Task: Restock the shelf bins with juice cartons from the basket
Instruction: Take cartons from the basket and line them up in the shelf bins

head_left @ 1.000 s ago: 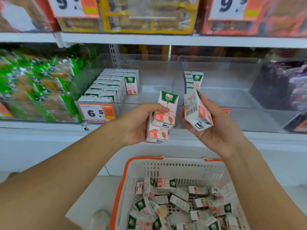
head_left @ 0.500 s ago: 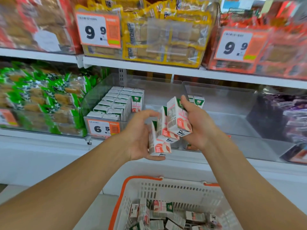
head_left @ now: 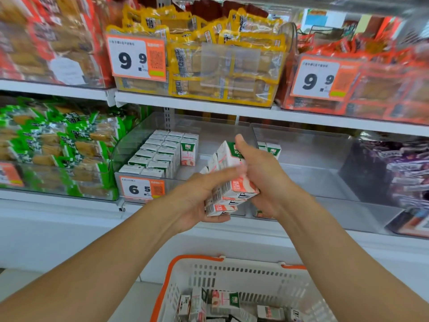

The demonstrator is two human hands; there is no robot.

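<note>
Cartons (head_left: 228, 182) now clamped btwn both hands' curled fingers (head_left: 228, 171)

Both forearms bare to the frame edge, no sleeves, watch or rings.

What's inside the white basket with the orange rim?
The basket holds loose juice cartons lying jumbled. Only its far end shows; the frame cuts off the rest, so the number of cartons cannot be told.

Single head-worn view, wide-angle (edges bowed), facing forward and slightly down at the shelf (head_left: 197, 102) from close range. Shelving fills the upper frame; both forearms enter from the bottom corners; basket (head_left: 176, 270) rim sits at bottom centre.
</note>
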